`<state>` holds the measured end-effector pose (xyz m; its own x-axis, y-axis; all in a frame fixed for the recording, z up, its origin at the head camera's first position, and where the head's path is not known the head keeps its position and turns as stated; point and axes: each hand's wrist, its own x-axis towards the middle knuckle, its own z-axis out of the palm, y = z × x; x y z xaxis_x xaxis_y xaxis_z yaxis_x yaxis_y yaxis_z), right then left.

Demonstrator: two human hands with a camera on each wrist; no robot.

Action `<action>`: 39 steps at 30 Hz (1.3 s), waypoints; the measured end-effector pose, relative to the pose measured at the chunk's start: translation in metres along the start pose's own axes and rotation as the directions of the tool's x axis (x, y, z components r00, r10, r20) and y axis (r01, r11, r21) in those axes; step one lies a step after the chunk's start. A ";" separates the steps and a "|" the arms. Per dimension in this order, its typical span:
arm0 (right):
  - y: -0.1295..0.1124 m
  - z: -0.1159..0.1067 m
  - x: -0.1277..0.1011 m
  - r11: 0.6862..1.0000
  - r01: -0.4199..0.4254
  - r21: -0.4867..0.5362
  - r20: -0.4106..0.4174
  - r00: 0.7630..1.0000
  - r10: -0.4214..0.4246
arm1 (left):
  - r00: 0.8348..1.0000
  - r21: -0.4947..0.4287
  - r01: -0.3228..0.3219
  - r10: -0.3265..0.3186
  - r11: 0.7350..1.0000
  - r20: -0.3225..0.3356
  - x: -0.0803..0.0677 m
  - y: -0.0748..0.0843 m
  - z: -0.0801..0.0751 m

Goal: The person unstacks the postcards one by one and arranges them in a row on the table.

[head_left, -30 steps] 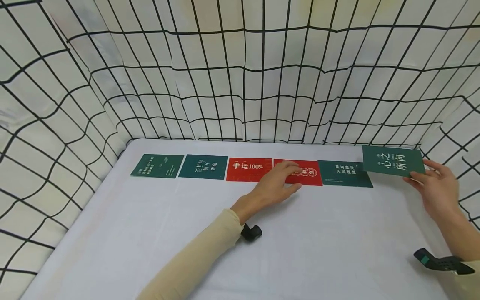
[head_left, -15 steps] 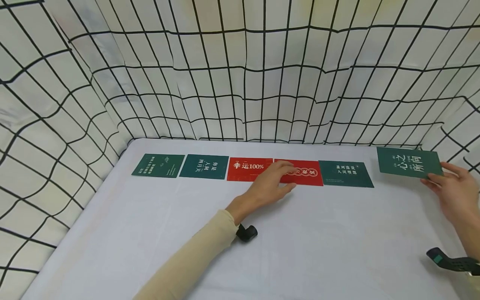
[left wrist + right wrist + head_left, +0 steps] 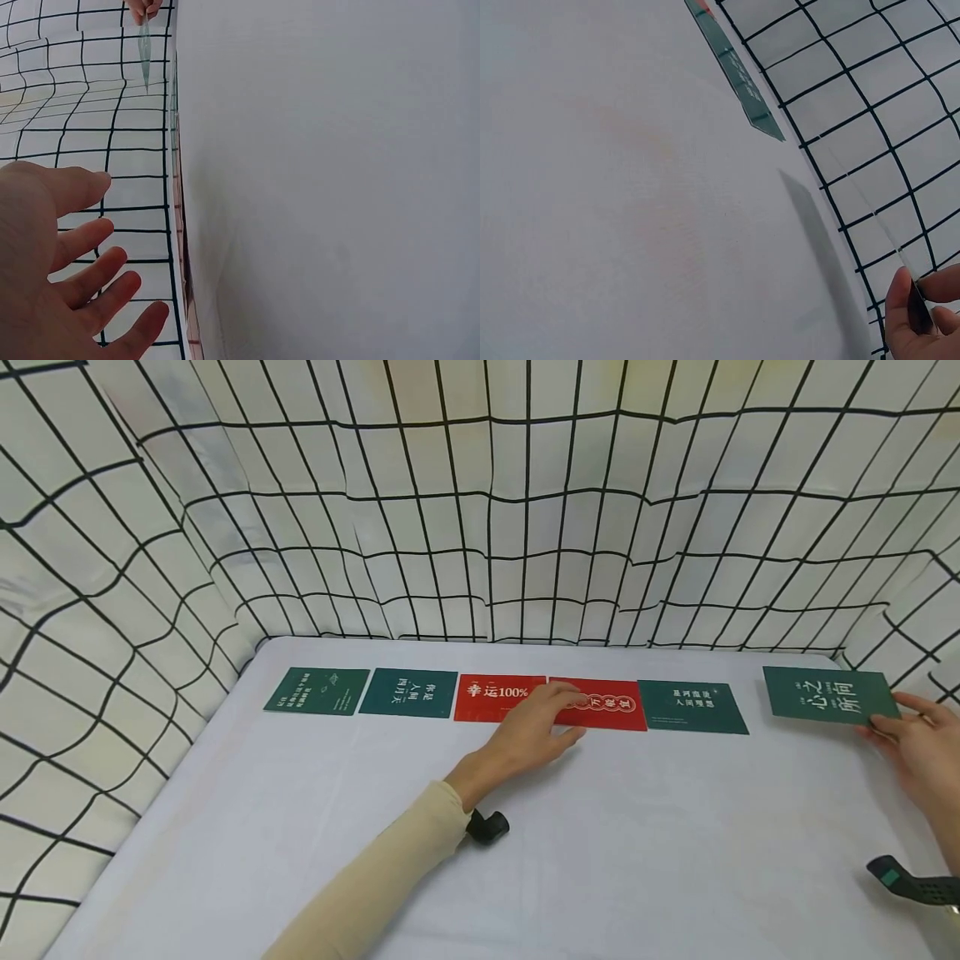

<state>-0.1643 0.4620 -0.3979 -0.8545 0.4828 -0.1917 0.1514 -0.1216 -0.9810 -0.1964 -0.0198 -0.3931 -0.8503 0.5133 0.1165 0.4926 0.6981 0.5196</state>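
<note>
My right hand (image 3: 926, 747) pinches a green postcard (image 3: 828, 696) with white characters by its right edge. That postcard is held above the table at the right end of the row, its shadow below. In the right wrist view the thumb and fingers (image 3: 900, 300) close on it, seen edge-on. My left hand (image 3: 525, 727), palm down with fingers loosely extended, hovers over the two red postcards, partly covering the right red postcard (image 3: 615, 706) and near the left red postcard (image 3: 491, 697). The left wrist view shows its spread fingers (image 3: 97, 270) holding nothing.
Along the far edge of the white table (image 3: 637, 852) lies a row of postcards. A green postcard (image 3: 693, 706) is right of the red ones; a teal postcard (image 3: 408, 693) and another green postcard (image 3: 318, 691) lie left. Black netting (image 3: 487, 527) rises behind and at both sides.
My right hand has carried the green postcard to the right, away from the row's last card, then slightly lower. My left hand has drifted a little left over the red postcards.
</note>
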 end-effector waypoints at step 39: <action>0.013 0.010 0.013 0.741 0.046 -0.670 0.016 0.999 -0.048 | 1.000 0.005 0.027 -0.027 1.000 -0.009 -0.008 -0.008 -0.006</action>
<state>-0.1788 0.4577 -0.4133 -0.8684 0.4745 -0.1435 0.4054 0.5130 -0.7566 -0.1950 -0.0327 -0.3933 -0.8651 0.4893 0.1101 0.4699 0.7142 0.5187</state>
